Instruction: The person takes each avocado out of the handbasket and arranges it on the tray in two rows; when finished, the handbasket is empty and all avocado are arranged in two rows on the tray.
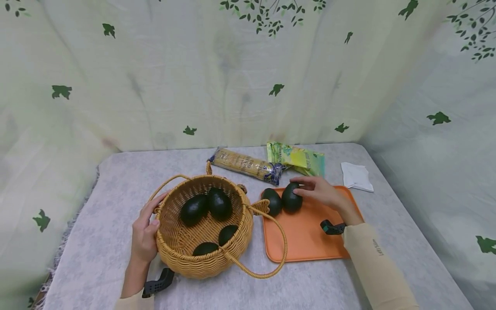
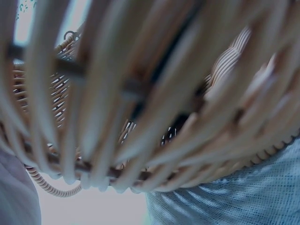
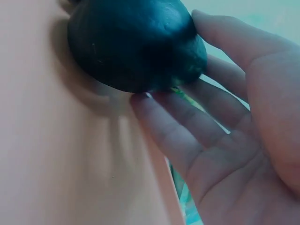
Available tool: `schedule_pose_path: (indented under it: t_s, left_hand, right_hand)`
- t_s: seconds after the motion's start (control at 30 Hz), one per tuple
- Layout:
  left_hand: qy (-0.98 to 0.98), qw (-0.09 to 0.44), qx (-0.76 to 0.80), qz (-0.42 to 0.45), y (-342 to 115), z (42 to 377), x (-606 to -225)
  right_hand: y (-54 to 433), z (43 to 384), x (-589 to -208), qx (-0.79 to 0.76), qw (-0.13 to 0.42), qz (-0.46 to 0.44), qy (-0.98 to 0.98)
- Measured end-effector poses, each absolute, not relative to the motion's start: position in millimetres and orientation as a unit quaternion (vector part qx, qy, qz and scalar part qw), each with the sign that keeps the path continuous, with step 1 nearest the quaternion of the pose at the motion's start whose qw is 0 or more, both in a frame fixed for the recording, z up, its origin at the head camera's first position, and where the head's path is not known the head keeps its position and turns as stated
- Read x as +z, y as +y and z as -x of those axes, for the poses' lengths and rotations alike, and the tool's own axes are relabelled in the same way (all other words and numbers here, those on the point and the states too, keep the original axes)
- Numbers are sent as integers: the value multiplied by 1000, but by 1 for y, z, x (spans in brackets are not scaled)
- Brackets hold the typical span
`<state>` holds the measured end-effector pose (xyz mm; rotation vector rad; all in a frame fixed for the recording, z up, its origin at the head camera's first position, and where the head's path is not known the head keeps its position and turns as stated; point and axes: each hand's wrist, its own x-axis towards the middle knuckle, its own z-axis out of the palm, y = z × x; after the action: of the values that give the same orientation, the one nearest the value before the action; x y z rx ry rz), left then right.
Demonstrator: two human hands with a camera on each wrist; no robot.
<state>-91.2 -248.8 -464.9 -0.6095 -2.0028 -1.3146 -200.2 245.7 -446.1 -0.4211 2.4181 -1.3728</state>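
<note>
My right hand [image 1: 318, 192] grips a dark green avocado [image 1: 292, 199] between thumb and fingertips, at the far left part of an orange tray [image 1: 306, 241]. Seen from the right wrist, the thumb and fingers curve around one end of this avocado [image 3: 136, 47]. Just left of it, a second avocado [image 1: 272, 201] lies at the tray's edge. My left hand [image 1: 145, 234] holds the left side of a round wicker basket [image 1: 205, 267], thumb near the rim. Several avocados [image 1: 220, 204] lie inside the basket. The left wrist view is filled by the basket's weave [image 2: 103, 108].
Behind the basket lies a clear pack of noodle-like sticks [image 1: 248, 165]. A green and yellow packet [image 1: 298, 159] sits beside it. A folded white tissue [image 1: 357, 176] is right of the tray. One basket handle [image 1: 284, 241] loops over the tray's left edge.
</note>
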Motion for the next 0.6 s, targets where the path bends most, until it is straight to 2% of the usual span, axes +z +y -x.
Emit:
schedule_pose_path:
  t_s: [0.27,0.6]
  left_hand:
    - [-769,328,-499,229,-249,91,-465]
    - [-769,330,-497,228,-248,91,-464]
  right_hand:
    - [246,201,-446,-447,206,175,853]
    - [247,197,-442,-452,183,162,858]
